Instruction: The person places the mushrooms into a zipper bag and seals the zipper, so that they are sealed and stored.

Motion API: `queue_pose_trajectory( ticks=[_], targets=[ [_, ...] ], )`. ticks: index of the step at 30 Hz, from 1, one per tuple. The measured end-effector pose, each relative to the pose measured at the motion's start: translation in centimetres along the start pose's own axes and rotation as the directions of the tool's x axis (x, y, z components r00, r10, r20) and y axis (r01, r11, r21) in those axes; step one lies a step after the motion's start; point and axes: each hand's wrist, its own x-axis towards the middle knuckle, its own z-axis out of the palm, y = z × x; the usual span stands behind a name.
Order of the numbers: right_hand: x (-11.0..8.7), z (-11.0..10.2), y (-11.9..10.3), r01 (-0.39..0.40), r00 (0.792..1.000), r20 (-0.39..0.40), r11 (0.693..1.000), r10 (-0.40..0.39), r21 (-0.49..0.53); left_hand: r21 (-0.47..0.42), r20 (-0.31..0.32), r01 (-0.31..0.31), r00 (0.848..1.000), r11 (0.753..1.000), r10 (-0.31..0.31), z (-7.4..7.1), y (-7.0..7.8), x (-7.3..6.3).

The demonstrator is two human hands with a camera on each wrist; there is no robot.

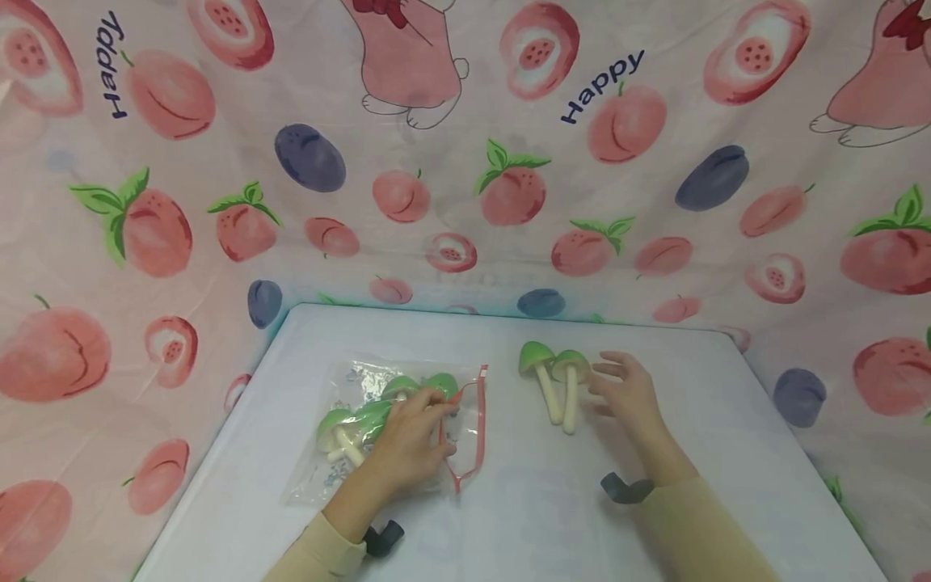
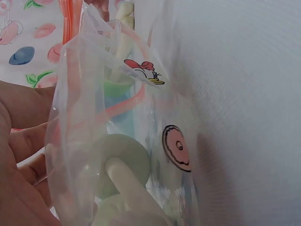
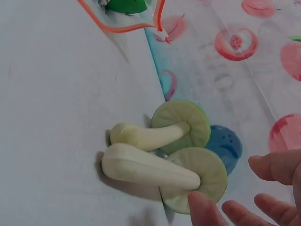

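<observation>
A clear zip bag (image 1: pixel 462 469) with a red closure lies on the left half of the table, its mouth spread open toward the right. Several green-capped toy mushrooms (image 1: pixel 336 430) are inside it. My left hand (image 1: pixel 410 440) grips the bag's upper film near the mouth; in the left wrist view the film stands raised beside the fingers (image 2: pixel 30 143). Two more toy mushrooms (image 1: pixel 570 388), with green caps and cream stems, lie side by side right of the bag. My right hand (image 1: pixel 629 396) is beside them, fingers spread and relaxed, one fingertip overlapping the nearer cap (image 3: pixel 214 176) in its wrist view.
A white table (image 1: pixel 553 517) lies under everything. Behind it and along both sides hangs a pink cloth (image 1: pixel 451 162) printed with fruit. Each wrist carries a dark strap piece (image 1: pixel 625 487), below the beige sleeves (image 1: pixel 701 525).
</observation>
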Motion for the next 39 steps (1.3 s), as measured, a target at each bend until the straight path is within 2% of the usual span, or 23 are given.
queue_pose_trajectory(
  ticks=[9, 19, 31, 39],
  targets=[
    [1.1, 0.0, 0.0, -0.031, 0.999, 0.009, 0.998, 0.032, -0.059, -0.004, 0.004, 0.003, 1.0, 1.0, -0.003, -0.1, 0.0, -0.1],
    [2.4, 0.0, 0.6, -0.008, 1.0, 0.026, 0.993, 0.011, -0.117, -0.02, 0.008, -0.004, 1.0, 1.0, 0.004, -0.1, 0.0, 0.0],
    [3.5, 0.3, 0.4, -0.031, 0.999, 0.012, 0.973, 0.034, -0.229, -0.014, 0.006, -0.006, 1.0, 1.0, 0.006, -0.2, 0.1, 0.0],
    [3.8, 0.8, 0.3, 0.003, 1.0, 0.027, 0.961, 0.004, -0.276, -0.018, 0.005, -0.004, 1.0, 1.0, 0.004, -0.3, 0.1, -0.1]
  ],
)
